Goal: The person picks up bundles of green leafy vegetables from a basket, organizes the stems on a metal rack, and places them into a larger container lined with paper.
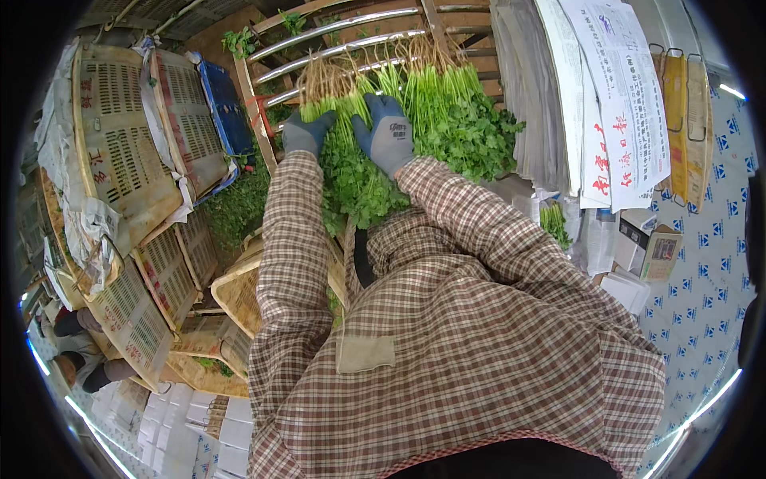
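Observation:
Leafy green herbs with pale roots [359,185], cilantro by their look, lie on a slatted rack of metal bars [341,27], roots towards the top. My left hand [306,133], in a blue and grey work glove, rests at the left side of this bunch with its thumb across the stems. On the stems' right side lies my right hand [386,129], gloved alike, fingers pointing up towards the roots. The stems run between both hands; how firmly they are pressed cannot be told. Touching on the right is another heap of the same herbs [461,126].
Stacked newspapers [628,120] stand right of the rack, with yellow plastic crates [688,132] beyond. Slotted plastic crates [122,132] and a blue crate [224,108] are at left. Loose greens [236,209] lie between. Another person [90,353] is at the lower left.

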